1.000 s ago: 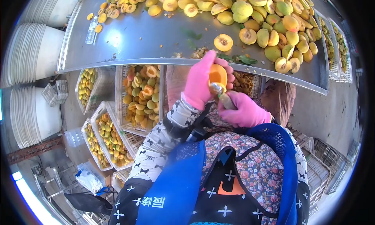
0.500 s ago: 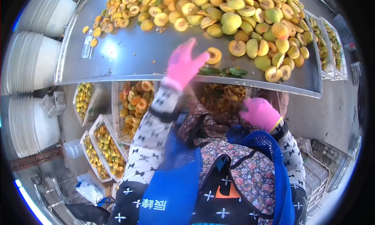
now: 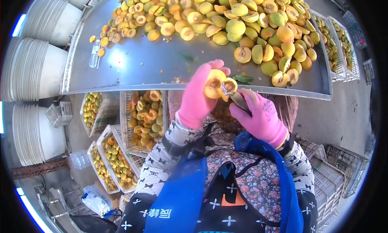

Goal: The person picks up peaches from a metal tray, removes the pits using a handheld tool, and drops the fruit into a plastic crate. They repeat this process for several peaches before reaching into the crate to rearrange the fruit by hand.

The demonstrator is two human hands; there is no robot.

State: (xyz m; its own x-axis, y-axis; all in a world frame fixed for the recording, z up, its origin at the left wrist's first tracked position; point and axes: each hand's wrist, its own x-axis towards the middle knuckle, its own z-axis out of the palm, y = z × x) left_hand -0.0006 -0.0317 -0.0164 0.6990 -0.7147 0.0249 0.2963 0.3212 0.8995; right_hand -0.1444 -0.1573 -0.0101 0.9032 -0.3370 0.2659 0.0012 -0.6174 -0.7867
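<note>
My left hand (image 3: 195, 101), in a pink glove, is closed round a yellow peach half (image 3: 213, 84) at the front edge of the metal table. The cut face is turned towards my right hand. My right hand (image 3: 264, 119), also pink-gloved, grips a pitting tool (image 3: 240, 100) by its handle. Its metal loop meets the right side of the fruit, where a brown-centred piece of flesh (image 3: 230, 86) sits at the tip. Behind my hands, green leaves (image 3: 243, 78) lie on the tabletop.
A large heap of halved peaches (image 3: 236, 26) covers the back of the metal table (image 3: 141, 77). A plastic bottle (image 3: 94, 54) lies at its left. Below stand crates of fruit, including a white crate (image 3: 126, 123). White stacked tubs (image 3: 38, 132) line the left side.
My left hand has drawn back from the tabletop, now with a peach half in it. My right hand has risen and moved left, bringing the tool to the fruit.
</note>
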